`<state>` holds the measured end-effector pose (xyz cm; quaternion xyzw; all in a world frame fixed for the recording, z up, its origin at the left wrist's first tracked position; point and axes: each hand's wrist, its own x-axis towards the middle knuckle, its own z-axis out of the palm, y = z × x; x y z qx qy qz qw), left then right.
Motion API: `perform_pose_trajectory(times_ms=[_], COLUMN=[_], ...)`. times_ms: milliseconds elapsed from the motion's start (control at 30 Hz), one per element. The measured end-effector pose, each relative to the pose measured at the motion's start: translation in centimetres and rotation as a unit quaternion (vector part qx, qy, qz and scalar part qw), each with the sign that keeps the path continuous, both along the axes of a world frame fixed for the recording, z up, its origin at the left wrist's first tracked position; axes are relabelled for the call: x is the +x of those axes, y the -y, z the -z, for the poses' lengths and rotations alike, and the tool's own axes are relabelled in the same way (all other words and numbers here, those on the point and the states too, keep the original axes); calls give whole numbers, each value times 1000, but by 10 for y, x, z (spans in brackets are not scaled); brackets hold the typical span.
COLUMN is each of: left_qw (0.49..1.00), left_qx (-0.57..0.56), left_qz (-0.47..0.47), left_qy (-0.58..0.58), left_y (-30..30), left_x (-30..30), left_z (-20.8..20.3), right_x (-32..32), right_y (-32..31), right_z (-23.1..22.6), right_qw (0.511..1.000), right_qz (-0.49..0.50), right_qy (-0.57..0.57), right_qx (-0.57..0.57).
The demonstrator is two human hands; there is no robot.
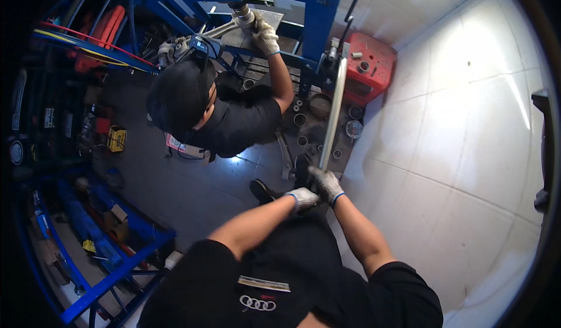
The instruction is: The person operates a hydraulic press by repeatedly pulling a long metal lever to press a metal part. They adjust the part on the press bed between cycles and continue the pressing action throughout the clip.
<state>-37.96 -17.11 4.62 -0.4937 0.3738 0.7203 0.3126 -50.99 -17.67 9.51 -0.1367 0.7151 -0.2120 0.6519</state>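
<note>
A long silver metal lever bar (335, 115) runs from the blue press down toward my body. Near its lower end, my gloved right hand (328, 185) is wrapped round it. My gloved left hand (304, 199) is closed just below, on the dark end of the same bar; part of its fingers is hidden. Across from me a person in a dark cap and shirt crouches at the press. That person's gloved hand (265, 36) steadies a metal cylinder (242, 15) under the press ram, against a metal arm-shaped part (225, 29).
The blue press frame (321, 12) stands ahead, with a red machine housing (368, 68) at its right. Several metal rings and cups (300, 119) lie on the floor, near a metal suspension arm (285, 155). A blue rack (117, 275) is at left, a white tiled wall (444, 135) at right.
</note>
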Motion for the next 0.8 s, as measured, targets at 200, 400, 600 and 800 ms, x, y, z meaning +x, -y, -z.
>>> perform_pose_trajectory(times_ms=[200,400,600,800], left_qw=[870,915,978,940], left_qx=[127,63,22,-319], left_qz=[-368,-319,-123,109], left_qy=[-303,-237,-169,-49], left_y=[58,88,44,-20], left_x=[0,-24,-4,-7], left_z=[-226,-262,-122,70], right_x=[-21,-37,-24,-2], right_y=[26,43,-6,-3], right_z=[-174,-198,-66,41], right_qw=[903,924,989,985], right_qz=[223,200,-10,-106], right_qy=[262,211,20,-127], right_qx=[-257,-247,-144,-40])
